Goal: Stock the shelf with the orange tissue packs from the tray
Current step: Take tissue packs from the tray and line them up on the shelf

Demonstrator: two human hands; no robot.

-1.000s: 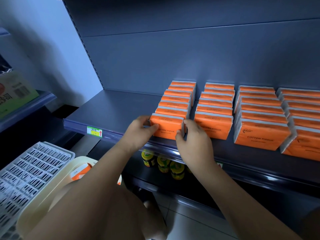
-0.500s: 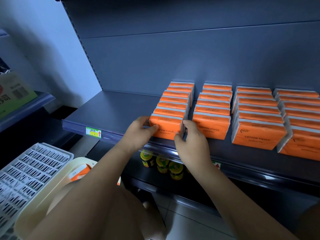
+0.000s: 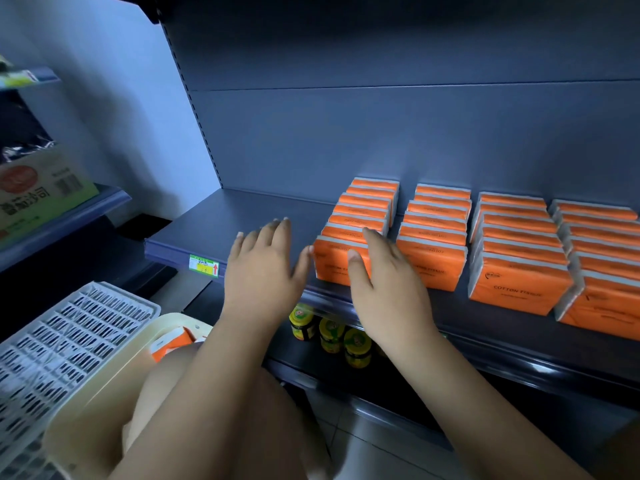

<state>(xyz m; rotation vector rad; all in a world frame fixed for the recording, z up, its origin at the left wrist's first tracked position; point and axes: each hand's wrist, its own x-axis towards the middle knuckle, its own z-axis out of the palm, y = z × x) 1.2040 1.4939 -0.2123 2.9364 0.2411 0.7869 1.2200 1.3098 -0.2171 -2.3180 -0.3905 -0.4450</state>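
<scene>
Both hands spread, holding nothing: left hand [image 3: 263, 268] beside front pack [image 3: 334, 261], right hand [image 3: 384, 282] over it. Pack sits at shelf [image 3: 221, 223] edge; more in tray [image 3: 104, 386]. Risk: a careless brush topples it forward.

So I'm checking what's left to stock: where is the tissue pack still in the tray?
In the head view it lies low on the left, in the cream tray, an orange tissue pack half hidden behind the left forearm, beside the white slotted basket.

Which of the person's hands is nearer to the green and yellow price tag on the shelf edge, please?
Left. The left hand hovers just right of the price tag; the right hand is farther right, before the orange packs.
</scene>
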